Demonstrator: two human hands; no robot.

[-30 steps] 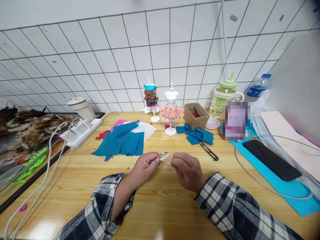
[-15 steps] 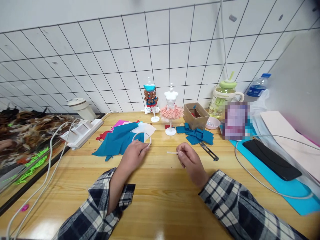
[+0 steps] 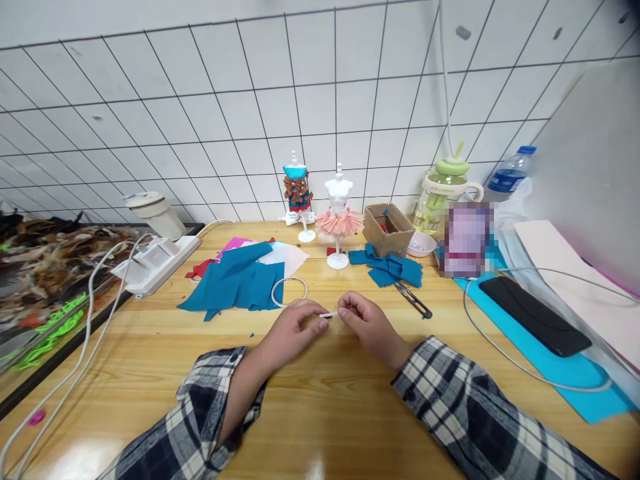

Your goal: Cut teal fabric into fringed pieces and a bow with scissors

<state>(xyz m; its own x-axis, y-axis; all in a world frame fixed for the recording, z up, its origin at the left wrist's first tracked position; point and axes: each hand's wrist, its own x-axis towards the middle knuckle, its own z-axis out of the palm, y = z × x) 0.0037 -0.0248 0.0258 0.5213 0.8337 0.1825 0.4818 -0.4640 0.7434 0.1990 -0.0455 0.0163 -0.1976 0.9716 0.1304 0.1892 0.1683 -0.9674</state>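
So from the head view: I'm pinching a skinny white strip (image 3: 327, 315) by its right end, thumb and fingertips of my right hand (image 3: 373, 327) closed together, other fingers curling in. My left hand (image 3: 293, 333) is sitting half-curled at the other end, thumb and fingers slightly parted; can't tell if it's actually gripping. The strip's hanging out between the two, toward me from the pink-skirted dummy (image 3: 338, 200).

What could be going wrong: it's so thin that a weak pinch might be letting it twist or slip, and pulling unevenly could be bending it. Also, the ring (image 3: 306, 288), front-left of the dummy, is lying right by my left knuckles, so a careless nudge could be shoving it.

Direction: its long axis is running sideways, left to right across the dummy's front, right end tipping slightly toward the dummy.
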